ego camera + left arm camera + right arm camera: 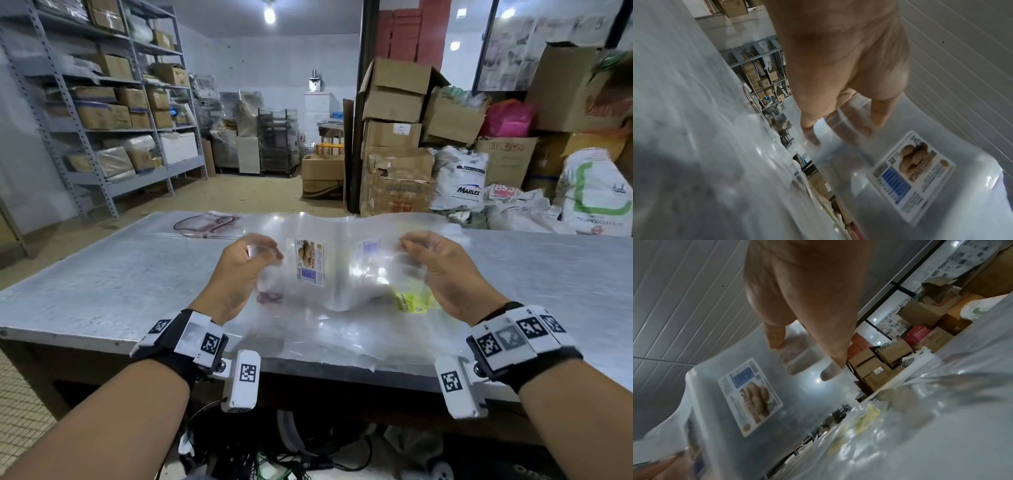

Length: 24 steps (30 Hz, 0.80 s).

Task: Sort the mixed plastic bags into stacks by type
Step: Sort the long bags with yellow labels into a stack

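A: Near first. Hands?

B: Left hand [239, 270] and right hand [442, 274] are both raised over the table [102, 291]. Each pinches one side edge of a clear bag [339, 260], thumb in front, fingers [849, 129] behind the film. Right fingers [797, 360] show through the plastic the same way.

A: Bag position?

B: Stretched between the hands, off the table, sagging a bit in the middle. Its long axis runs left to right, hand to hand. A bread label [310, 263] sits nearer the left hand.

A: Under it?

B: A loose pile [342, 329] of clear bags near the table's front edge, directly below the held one. A yellow label [412, 303] shows in it, just beside the right wrist.

A: Farther out?

B: A printed bag [209, 224] lies flat at the far left of the table, beyond the left hand. Looks like a started stack, type unclear.

A: So the key relation?

B: My guess: any stack lies away from the body, past the pile, and the far-left one is on the left hand's side, so the bag would travel forward and leftward. Whether it matches that stack, cannot tell.
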Tool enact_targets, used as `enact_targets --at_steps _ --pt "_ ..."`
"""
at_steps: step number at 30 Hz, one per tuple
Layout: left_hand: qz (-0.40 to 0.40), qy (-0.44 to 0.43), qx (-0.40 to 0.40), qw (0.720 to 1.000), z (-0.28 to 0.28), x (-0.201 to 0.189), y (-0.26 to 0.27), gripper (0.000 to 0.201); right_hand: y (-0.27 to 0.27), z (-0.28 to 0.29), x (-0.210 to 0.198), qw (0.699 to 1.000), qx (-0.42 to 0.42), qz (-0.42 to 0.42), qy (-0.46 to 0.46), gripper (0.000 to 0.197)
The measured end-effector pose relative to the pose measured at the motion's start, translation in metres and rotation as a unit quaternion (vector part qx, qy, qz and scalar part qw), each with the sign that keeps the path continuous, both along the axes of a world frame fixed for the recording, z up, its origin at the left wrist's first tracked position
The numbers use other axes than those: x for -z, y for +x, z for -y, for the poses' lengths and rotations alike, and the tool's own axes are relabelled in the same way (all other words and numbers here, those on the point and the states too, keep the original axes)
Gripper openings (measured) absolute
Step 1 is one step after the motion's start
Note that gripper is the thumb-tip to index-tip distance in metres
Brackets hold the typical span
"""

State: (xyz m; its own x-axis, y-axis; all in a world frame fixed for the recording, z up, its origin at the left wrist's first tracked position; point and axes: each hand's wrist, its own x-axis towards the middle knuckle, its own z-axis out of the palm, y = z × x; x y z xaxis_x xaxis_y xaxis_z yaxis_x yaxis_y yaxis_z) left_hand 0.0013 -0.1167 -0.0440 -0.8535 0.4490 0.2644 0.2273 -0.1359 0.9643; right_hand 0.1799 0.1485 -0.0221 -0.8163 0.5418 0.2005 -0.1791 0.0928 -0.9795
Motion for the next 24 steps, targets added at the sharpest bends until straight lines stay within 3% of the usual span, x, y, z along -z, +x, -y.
enact_targets --at_steps 3,6,11,15,24 --pt "0.013 0.024 -0.006 1.000 0.004 -0.007 -0.002 0.020 0.003 -0.002 -0.008 1.000 0.010 -0.002 0.020 0.009" --pt "0.010 0.018 -0.012 1.000 0.008 -0.006 -0.003 0.035 0.006 -0.004 -0.010 1.000 0.012 0.014 0.019 0.013" --pt "-0.021 -0.021 -0.045 0.999 0.008 0.002 -0.008 0.017 0.009 -0.004 -0.004 0.998 0.021 0.036 0.038 0.022" --pt "-0.057 -0.069 -0.090 0.992 0.010 0.005 -0.007 0.008 0.010 -0.007 0.001 0.990 0.039 0.053 0.128 0.011" --pt "-0.137 -0.108 -0.091 0.980 0.012 -0.034 -0.021 0.017 -0.008 -0.011 -0.030 0.980 0.065 0.024 0.188 0.022"
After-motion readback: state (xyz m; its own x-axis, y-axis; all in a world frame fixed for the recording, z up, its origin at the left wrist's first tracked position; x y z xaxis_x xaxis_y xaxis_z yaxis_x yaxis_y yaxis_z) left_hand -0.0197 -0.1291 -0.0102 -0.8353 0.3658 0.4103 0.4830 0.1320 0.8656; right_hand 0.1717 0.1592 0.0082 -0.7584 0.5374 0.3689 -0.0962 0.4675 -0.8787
